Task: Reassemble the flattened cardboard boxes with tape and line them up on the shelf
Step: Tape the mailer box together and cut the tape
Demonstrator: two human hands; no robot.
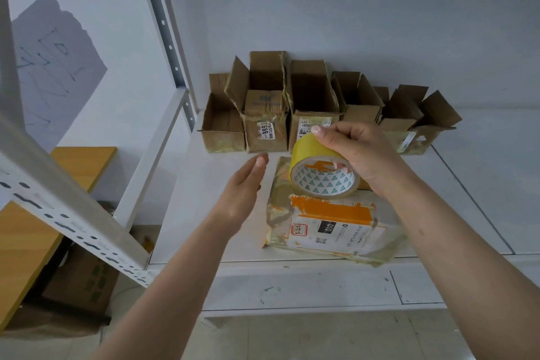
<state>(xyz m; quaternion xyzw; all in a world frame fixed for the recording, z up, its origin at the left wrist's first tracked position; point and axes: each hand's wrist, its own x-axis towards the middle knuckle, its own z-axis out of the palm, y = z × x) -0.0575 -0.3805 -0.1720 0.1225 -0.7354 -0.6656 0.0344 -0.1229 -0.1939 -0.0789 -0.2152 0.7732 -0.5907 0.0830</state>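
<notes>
Already you have a row of rebuilt brown cardboard boxes (321, 114) standing open-topped along the back of the white metal shelf (482, 184). Your right hand (362, 155) grips the yellow tape roll (321, 172) above one flattened, orange-labelled cardboard box (330, 225) near the front edge; your left hand (242, 190) hovers beside it, fingers straight, holding nothing. By my reading, that box remains to fold, tape and line up.

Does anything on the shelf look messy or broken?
Yes. The flattened box at the shelf's front lies crooked, its orange print torn and wrapped in wrinkly old tape. The rightmost standing box has a ragged hole in its front.
</notes>
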